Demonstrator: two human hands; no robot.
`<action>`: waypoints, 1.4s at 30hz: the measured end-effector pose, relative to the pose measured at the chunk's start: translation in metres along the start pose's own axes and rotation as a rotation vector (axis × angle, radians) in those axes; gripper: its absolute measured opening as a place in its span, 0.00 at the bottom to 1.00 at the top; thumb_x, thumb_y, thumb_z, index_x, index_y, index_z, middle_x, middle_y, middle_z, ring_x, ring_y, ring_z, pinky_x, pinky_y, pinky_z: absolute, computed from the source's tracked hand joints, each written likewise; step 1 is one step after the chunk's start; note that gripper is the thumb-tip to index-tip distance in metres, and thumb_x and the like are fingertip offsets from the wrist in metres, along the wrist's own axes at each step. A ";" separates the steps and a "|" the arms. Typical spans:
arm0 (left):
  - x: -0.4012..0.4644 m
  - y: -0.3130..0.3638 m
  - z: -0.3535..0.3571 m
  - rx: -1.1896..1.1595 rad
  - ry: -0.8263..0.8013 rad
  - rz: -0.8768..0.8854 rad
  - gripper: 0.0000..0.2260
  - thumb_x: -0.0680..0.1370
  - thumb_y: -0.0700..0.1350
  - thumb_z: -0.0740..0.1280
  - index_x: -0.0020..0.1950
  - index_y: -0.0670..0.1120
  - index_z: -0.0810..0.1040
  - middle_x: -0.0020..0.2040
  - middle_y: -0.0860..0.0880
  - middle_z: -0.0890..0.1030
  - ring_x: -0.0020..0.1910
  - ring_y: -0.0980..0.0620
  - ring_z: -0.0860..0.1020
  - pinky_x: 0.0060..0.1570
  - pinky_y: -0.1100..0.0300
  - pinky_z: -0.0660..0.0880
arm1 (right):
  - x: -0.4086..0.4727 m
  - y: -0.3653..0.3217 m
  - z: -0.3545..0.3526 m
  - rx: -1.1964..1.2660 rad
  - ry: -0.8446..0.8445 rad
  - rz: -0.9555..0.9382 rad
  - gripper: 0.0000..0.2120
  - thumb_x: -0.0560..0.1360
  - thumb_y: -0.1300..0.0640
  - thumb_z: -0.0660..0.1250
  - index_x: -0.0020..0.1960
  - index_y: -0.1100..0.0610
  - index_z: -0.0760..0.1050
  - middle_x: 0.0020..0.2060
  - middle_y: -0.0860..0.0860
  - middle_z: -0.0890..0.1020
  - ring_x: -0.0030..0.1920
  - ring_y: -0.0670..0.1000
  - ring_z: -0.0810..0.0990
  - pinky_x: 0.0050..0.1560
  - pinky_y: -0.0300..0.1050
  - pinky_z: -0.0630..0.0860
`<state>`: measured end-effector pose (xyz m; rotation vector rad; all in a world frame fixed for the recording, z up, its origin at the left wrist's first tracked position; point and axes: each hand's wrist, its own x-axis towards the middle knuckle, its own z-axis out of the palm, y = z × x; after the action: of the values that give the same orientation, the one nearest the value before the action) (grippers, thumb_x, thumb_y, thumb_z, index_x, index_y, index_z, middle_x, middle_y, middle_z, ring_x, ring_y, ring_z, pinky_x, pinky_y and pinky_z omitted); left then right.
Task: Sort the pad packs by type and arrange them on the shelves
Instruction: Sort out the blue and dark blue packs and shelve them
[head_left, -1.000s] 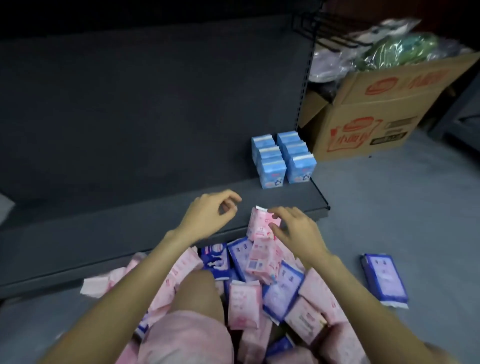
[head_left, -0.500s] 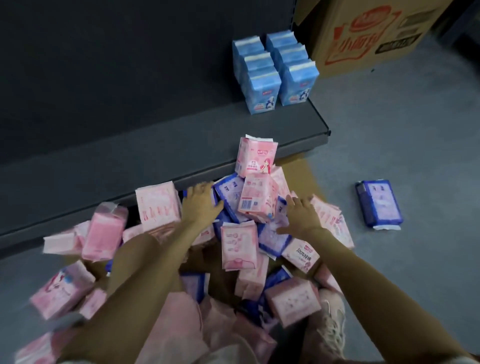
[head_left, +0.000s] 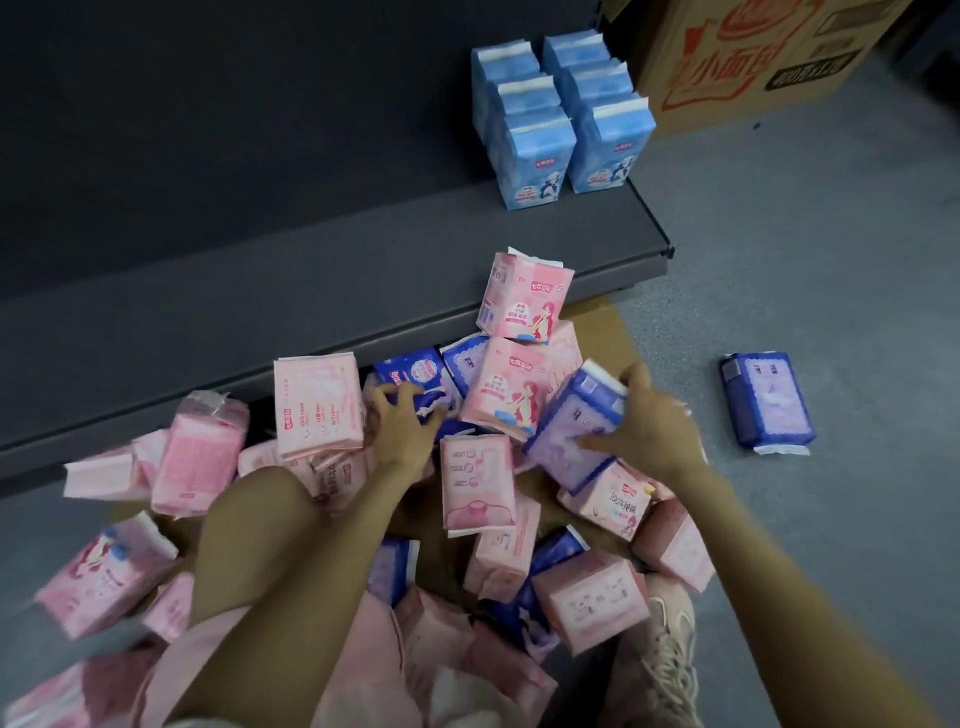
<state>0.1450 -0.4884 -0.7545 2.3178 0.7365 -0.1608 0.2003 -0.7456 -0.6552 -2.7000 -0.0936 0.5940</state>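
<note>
the right hand (head_left: 655, 434) has its grip clamped on a purple pad pack (head_left: 574, 426), thumb on top, lifted from the pile (head_left: 483, 488) on the floor below the shelf's front edge (head_left: 332, 332). half a second ago it lay flat on the packs. the left hand (head_left: 402, 423) curls its fingers onto a dark blue pack (head_left: 415, 374); before, it was flatter. light blue packs (head_left: 561, 119) stand at the shelf's right end.
</note>
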 end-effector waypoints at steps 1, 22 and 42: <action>0.003 0.006 0.002 -0.097 0.043 -0.043 0.22 0.74 0.49 0.72 0.63 0.43 0.69 0.68 0.42 0.59 0.64 0.43 0.69 0.57 0.58 0.69 | -0.006 0.000 -0.013 0.079 0.074 -0.014 0.34 0.63 0.47 0.79 0.58 0.55 0.62 0.50 0.54 0.79 0.44 0.55 0.77 0.40 0.47 0.70; -0.023 0.022 -0.037 -0.147 -0.107 0.010 0.38 0.70 0.46 0.76 0.76 0.55 0.60 0.70 0.43 0.68 0.65 0.42 0.71 0.63 0.54 0.69 | -0.026 0.002 0.040 0.393 0.069 -0.255 0.14 0.75 0.60 0.68 0.59 0.48 0.75 0.73 0.57 0.60 0.75 0.54 0.53 0.68 0.59 0.67; -0.023 0.049 -0.107 -0.492 -0.259 0.204 0.26 0.72 0.41 0.74 0.65 0.59 0.71 0.60 0.56 0.77 0.53 0.60 0.79 0.54 0.56 0.78 | -0.014 -0.029 -0.044 0.272 -0.110 -0.633 0.26 0.65 0.53 0.74 0.62 0.51 0.73 0.58 0.47 0.78 0.57 0.47 0.74 0.60 0.49 0.71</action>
<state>0.1437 -0.4593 -0.6380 1.8415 0.3552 -0.1623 0.2059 -0.7360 -0.6019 -2.1962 -0.7982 0.5045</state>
